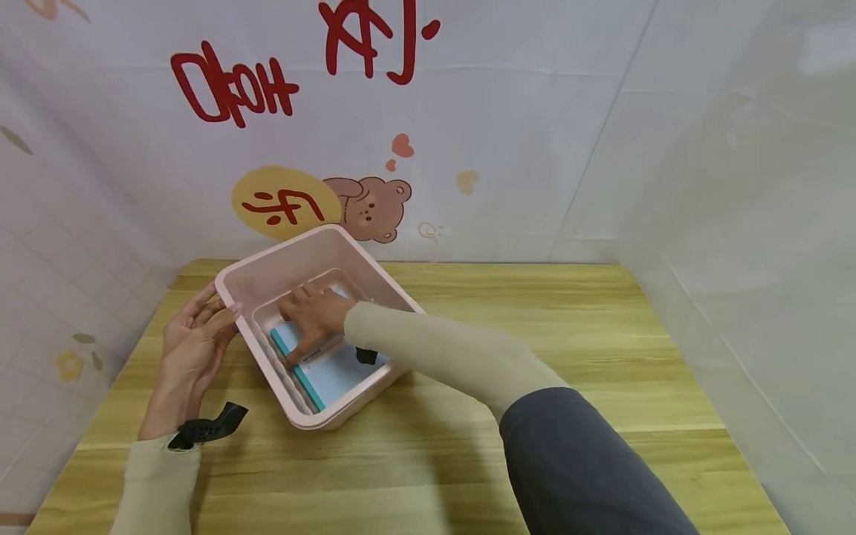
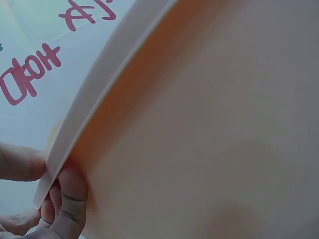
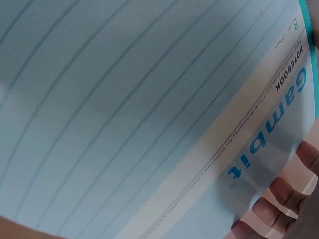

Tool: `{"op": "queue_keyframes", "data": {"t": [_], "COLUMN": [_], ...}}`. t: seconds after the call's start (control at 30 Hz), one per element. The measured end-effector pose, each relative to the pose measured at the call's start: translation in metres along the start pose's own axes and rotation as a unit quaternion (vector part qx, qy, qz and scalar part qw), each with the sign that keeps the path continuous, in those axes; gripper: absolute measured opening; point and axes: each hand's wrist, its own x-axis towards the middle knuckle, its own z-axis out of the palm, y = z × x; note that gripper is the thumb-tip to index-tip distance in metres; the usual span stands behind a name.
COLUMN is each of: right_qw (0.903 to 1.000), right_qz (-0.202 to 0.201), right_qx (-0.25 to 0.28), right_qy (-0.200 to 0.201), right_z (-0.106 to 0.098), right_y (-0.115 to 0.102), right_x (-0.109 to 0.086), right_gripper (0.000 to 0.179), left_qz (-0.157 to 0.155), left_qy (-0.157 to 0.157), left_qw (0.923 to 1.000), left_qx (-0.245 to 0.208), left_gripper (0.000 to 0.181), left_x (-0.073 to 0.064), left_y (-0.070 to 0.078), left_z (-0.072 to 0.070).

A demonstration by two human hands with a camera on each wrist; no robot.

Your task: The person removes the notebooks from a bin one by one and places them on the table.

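Observation:
A pale pink plastic bin stands at an angle on the left part of the table. My left hand grips its left rim; in the left wrist view the thumb presses the outer side of the rim and curled fingers lie under it. Inside the bin, my right hand spans a light blue notebook with a teal spine. Its thumb is at the spine edge, and in the right wrist view the fingertips hold along the short edge beside the "Gambit" print.
The wood-grain table extends right of the bin and in front of it. A white printed curtain with red lettering and a bear hangs behind, close to the bin's far corner. More white sheeting borders the right side.

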Motion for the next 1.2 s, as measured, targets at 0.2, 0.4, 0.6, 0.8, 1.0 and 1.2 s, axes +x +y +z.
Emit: {"op": "queue_keyframes", "data": {"t": [0.2,0.4,0.6,0.8,1.0,1.2], "right_qw": [1.0,0.9996,0.9988,0.9981,0.9978,0.9991], "right_qz": [-0.002,0.0,-0.004,-0.001,0.012,0.014], "right_qx": [0.001,-0.01,-0.01,-0.04,-0.052,-0.024], "right_qy": [0.009,0.025,0.048,0.047,0.038,0.031], "right_z": [0.006,0.007,0.004,-0.002,-0.005,-0.005], "right_y": [0.002,0.004,0.005,0.004,0.001,0.003], "right_x": [-0.001,0.0,-0.002,-0.008,-0.009,-0.007], "right_gripper": [0.092,0.094,0.093,0.101,0.108,0.103], "left_qz": [0.0,-0.005,-0.007,-0.01,-0.007,-0.003], "left_qy": [0.003,0.013,0.004,0.006,0.013,0.014], "left_qw": [1.0,0.9997,0.9998,0.9995,0.9995,0.9996], "left_qx": [0.004,0.019,0.02,0.03,0.028,0.024], "left_gripper": [0.068,0.073,0.071,0.072,0.073,0.07], "left_x": [-0.001,-0.001,-0.002,-0.002,-0.002,-0.004], "left_y": [-0.003,-0.003,-0.002,-0.001,0.001,0.002], "left_z": [0.003,0.004,0.003,0.004,0.005,0.003]}}
